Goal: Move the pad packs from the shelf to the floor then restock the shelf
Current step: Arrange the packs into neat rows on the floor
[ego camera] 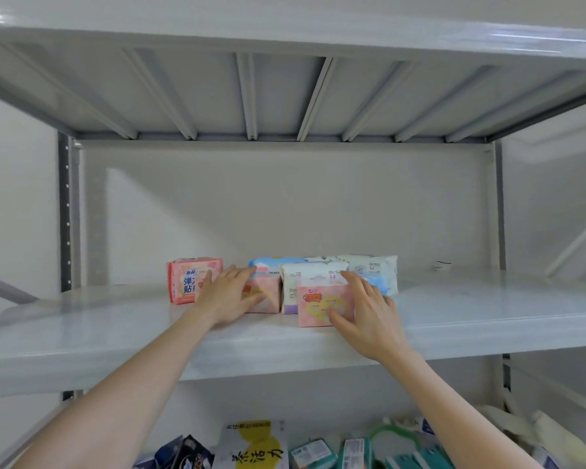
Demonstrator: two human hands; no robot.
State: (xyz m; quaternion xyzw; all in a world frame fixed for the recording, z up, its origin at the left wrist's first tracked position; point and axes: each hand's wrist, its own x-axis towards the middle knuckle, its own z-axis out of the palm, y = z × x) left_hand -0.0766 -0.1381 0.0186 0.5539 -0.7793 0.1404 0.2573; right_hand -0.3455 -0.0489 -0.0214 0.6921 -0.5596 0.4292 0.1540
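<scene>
Left hand: the left hand is spread open, palm laid against the face of a pink pack; fingers are not curled round it, so this reads as a press or a steadying touch, not a grip.
Right hand: the right hand is closed on the front pink pack, fingers over its top right corner and thumb on its face.
Risk, right side: that front pack stands nearest the shelf edge; a one-corner hold could let it twist and slip out as it is lifted, dropping onto the goods on the lower shelf.
Risk, left side: a flat palm gives no hold; pushing could slide the pack back into the row or tip it over rather than pick it up.
Risk, neighbours: the packs touch one another, so drawing one out may drag or topple the white pack between the hands.
Packs relative to hands: the cluster sits right at the fingertips and just behind them.
Outside the left hand: a red pack stands partly covered by the fingers.
Beyond the right hand: a pale blue-and-white pack lies behind the fingertips.
Progress: the packs look mostly on the shelf; whether this is clearing or restocking cannot be told.
</scene>
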